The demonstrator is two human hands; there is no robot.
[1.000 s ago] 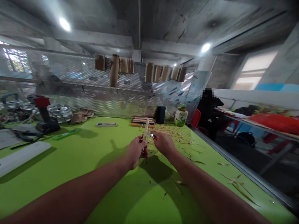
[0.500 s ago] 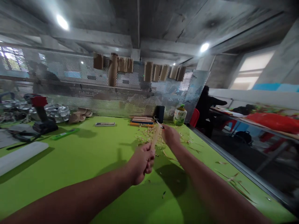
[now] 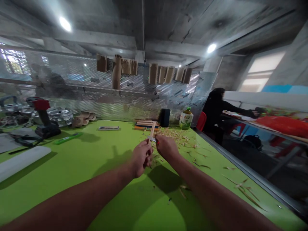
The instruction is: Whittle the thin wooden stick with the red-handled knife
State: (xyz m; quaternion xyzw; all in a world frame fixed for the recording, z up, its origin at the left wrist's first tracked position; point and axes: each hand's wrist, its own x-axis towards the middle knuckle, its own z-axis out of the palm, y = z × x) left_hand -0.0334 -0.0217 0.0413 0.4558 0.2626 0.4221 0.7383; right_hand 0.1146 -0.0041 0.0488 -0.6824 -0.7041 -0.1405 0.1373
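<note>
A pale wooden stick (image 3: 153, 129) points up and away from me over the green table (image 3: 91, 173). My left hand (image 3: 141, 157) is closed round its lower end. My right hand (image 3: 166, 147), also closed, grips a small knife whose handle is mostly hidden by the fingers. The knife blade (image 3: 151, 138) lies across the stick just above my left fingers. Wood shavings (image 3: 179, 136) are scattered on the table behind and to the right of my hands.
A cordless drill (image 3: 42, 114), a green tool (image 3: 68, 138) and a white roll (image 3: 25, 162) lie on the left. A bottle (image 3: 186, 118) and a dark block (image 3: 165, 117) stand by the perforated panel (image 3: 137, 106). A person in black (image 3: 215, 109) sits at another table on the right.
My right hand has drawn the knife down the stick toward my left hand. The stick has shifted a little to the left, and more shavings are in view.
</note>
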